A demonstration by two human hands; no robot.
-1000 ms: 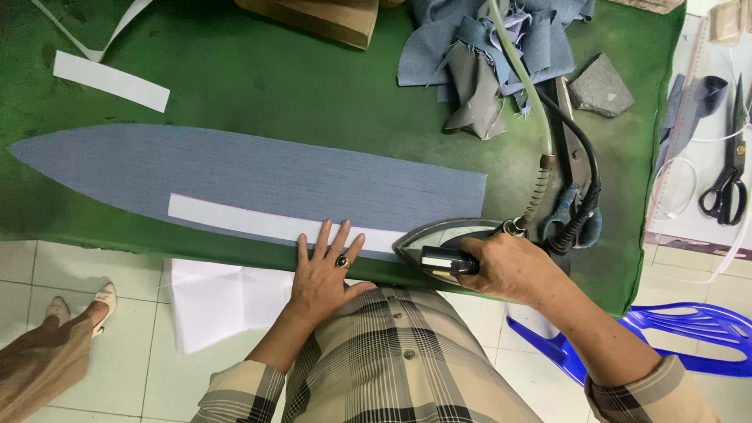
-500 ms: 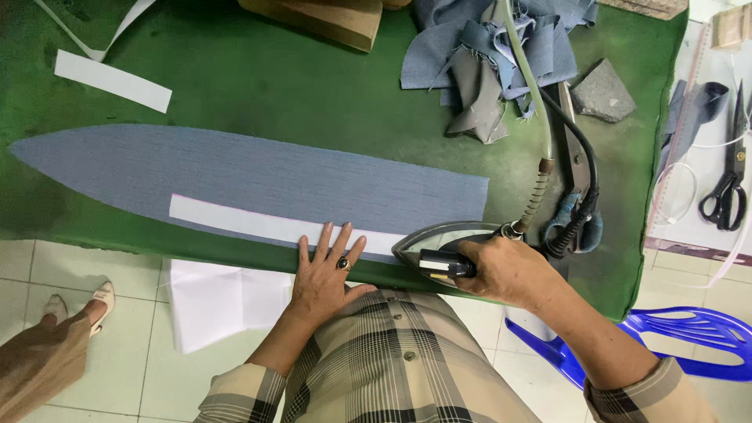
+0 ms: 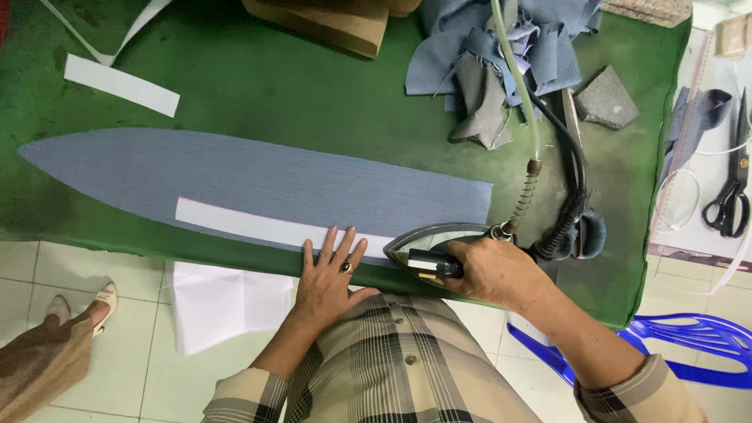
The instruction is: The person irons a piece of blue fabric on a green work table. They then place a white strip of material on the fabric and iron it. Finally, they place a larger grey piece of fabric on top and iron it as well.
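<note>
A long blue-grey fabric piece (image 3: pixel 258 180), pointed at its left end, lies on the green padded table (image 3: pixel 274 94). A white strip (image 3: pixel 251 225) runs along its near edge. My left hand (image 3: pixel 329 270), with a ring on one finger, presses flat with spread fingers on the strip's right part at the table edge. My right hand (image 3: pixel 489 270) grips the black handle of a steam iron (image 3: pixel 435 243) that rests on the right end of the strip, nose pointing left, just right of my left hand.
A hose and cable (image 3: pixel 548 157) rise from the iron toward a pile of blue fabric scraps (image 3: pixel 501 55). Another white strip (image 3: pixel 121 84) lies far left. Black scissors (image 3: pixel 732 196) lie on the right bench. Blue plastic chair (image 3: pixel 689 341) and another person's foot (image 3: pixel 102 301) are on the floor.
</note>
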